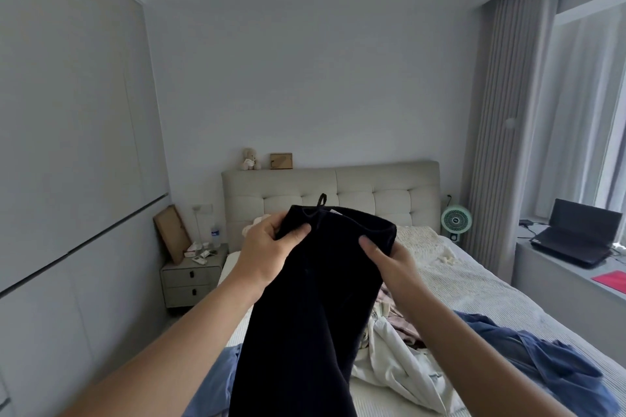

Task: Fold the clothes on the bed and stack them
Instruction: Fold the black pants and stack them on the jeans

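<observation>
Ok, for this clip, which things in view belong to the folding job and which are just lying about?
Job:
black drawstring trousers, held up at the waistband by left hand and right hand
white crumpled garment
blue crumpled garment
striped bed cover

Lying about:
mint green desk fan
black open laptop
grey two-drawer nightstand
small pale teddy bear

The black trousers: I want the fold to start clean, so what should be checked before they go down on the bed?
1. Left hand grips the waistband: ok.
2. Right hand grips the other side: ok.
3. Black trousers hang straight, legs aligned: cannot tell, lower part out of frame.
4. Drawstring tucked in: not ok, it sticks up.
5. Bare spot on the bed: not ok near the person, white garment and blue garment lie there.
</observation>
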